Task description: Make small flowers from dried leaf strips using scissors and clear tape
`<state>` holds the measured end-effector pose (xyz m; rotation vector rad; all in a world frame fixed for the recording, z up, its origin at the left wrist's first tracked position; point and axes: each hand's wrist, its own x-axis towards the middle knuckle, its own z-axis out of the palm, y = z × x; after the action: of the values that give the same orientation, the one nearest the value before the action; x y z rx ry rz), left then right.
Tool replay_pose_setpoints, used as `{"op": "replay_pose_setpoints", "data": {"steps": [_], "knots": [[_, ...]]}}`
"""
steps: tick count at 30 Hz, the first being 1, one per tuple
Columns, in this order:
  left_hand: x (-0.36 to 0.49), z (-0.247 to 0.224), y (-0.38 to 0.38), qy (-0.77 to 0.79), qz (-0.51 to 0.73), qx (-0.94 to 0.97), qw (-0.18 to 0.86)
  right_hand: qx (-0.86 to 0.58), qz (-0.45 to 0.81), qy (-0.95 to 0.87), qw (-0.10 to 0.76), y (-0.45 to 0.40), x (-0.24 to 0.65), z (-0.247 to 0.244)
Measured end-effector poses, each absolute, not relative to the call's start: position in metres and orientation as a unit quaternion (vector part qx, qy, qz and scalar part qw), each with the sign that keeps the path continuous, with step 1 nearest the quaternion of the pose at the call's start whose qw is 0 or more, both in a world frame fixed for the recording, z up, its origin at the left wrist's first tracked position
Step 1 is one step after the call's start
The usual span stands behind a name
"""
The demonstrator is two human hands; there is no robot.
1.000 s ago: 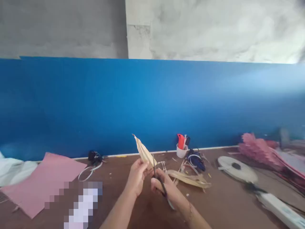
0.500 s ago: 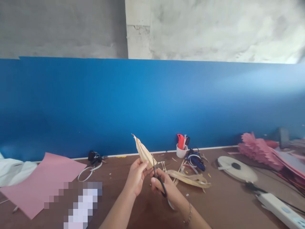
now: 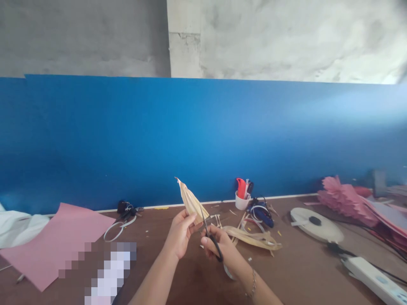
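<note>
My left hand [image 3: 180, 232] pinches a pale, dry corn husk [image 3: 191, 201] near its lower end, its narrow tip pointing up and left. Black-handled scissors [image 3: 213, 243] are gripped in my right hand [image 3: 222, 248], fingers curled round the handles. Their blades reach up across the husk's lower right edge, close to my left fingertips. Whether the blades are parted is too fine to tell. More dry husks [image 3: 251, 237] lie on the brown table [image 3: 280, 275] just right of my right hand. A bracelet circles my right wrist.
A white cup [image 3: 242, 201] holding a red-handled tool and pens stands by the blue partition [image 3: 203, 135]. Rightward are a ribbon roll [image 3: 303, 220], a power strip [image 3: 375, 277] and pink ruffled paper [image 3: 345, 199]. A pink sheet [image 3: 60, 241] and a black cable bundle [image 3: 125, 209] lie left.
The scissors' blades have shifted slightly left against the husk. My left hand and the husk have moved a little left too; both hands keep their holds.
</note>
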<state>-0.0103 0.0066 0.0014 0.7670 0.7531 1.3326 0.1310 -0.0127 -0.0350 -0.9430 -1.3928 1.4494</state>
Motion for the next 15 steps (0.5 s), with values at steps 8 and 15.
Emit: {"op": "replay_pose_setpoints", "data": {"steps": [8,15], "knots": [[-0.0144,0.0043,0.0068,0.341,0.572,0.340,0.664,-0.392,0.582,-0.573,0.424,-0.0097,0.1328,-0.0331],[-0.0185,0.0062,0.0072,0.342,0.561,0.346,0.670,-0.398,0.578,-0.582,0.411,-0.0095,0.1362,-0.0324]]}}
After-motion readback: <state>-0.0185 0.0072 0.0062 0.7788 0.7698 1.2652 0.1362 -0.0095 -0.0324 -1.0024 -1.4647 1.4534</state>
